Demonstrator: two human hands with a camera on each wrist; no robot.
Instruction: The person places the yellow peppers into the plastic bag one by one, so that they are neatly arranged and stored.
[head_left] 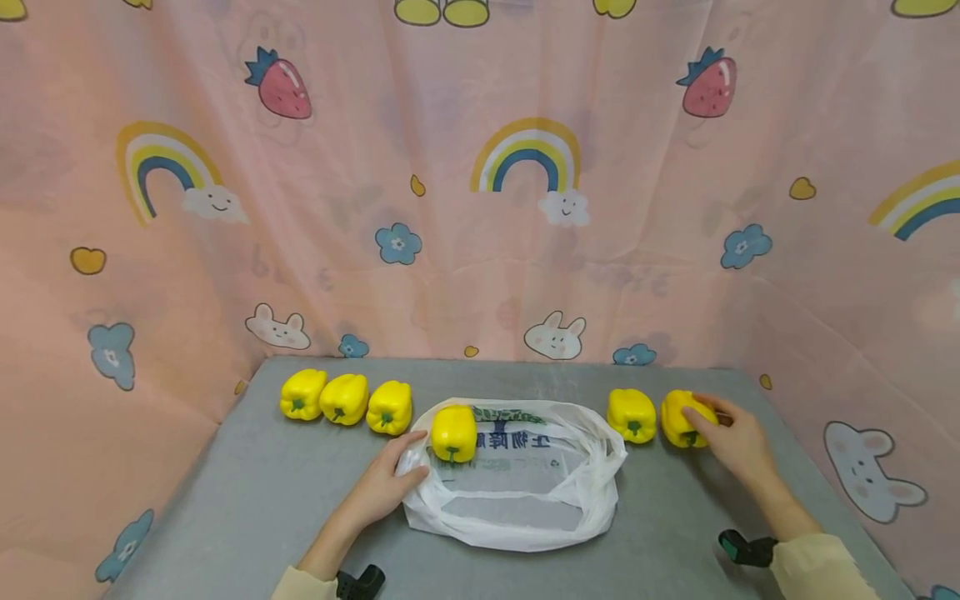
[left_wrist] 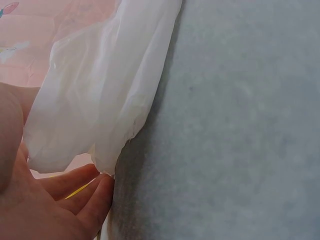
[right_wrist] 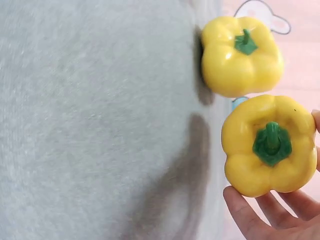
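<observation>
Left hand [head_left: 382, 492] pinches white plastic bag [head_left: 517, 492] rim; right hand [head_left: 738, 446] fingers curl round far-right yellow pepper [head_left: 684, 419].

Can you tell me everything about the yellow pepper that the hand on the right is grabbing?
The yellow pepper is smooth, glossy and lobed, with a green stem and cap facing the camera. It lies on its side at the right end of the row on the grey table, beside another pepper without touching it. The right hand wraps its fingers round it.
</observation>
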